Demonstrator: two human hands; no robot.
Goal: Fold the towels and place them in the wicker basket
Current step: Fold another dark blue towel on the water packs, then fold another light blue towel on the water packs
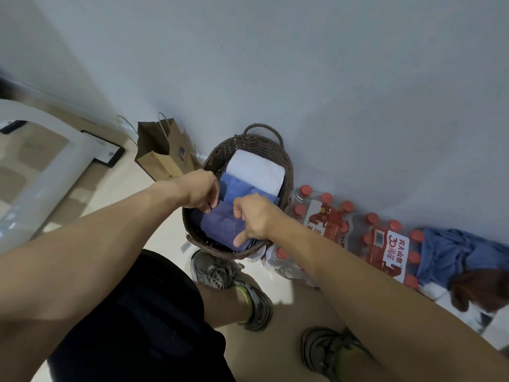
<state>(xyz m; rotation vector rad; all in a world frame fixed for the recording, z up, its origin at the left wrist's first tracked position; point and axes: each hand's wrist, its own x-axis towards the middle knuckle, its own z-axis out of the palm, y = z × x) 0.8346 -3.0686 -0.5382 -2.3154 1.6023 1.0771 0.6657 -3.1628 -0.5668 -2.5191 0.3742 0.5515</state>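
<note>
A dark brown wicker basket (286, 164) stands on the floor against the wall. Inside it lie a folded white towel (257, 169), a folded blue towel (239, 184) and, nearest me, a folded purple-blue towel (220, 226). My left hand (199, 190) pinches the purple-blue towel's left edge with curled fingers. Over the same towel's right side, my right hand (252, 216) grips it, fingers curled and thumb pointing down onto the cloth. Both hands are inside the basket's near half.
A brown paper bag (162, 153) stands left of the basket. Shrink-wrapped packs of red-capped water bottles (385, 241) line the wall to the right, with crumpled blue cloth (454, 257) beyond them. My shoes (220, 271) are just in front of the basket. A white frame (49, 161) lies at left.
</note>
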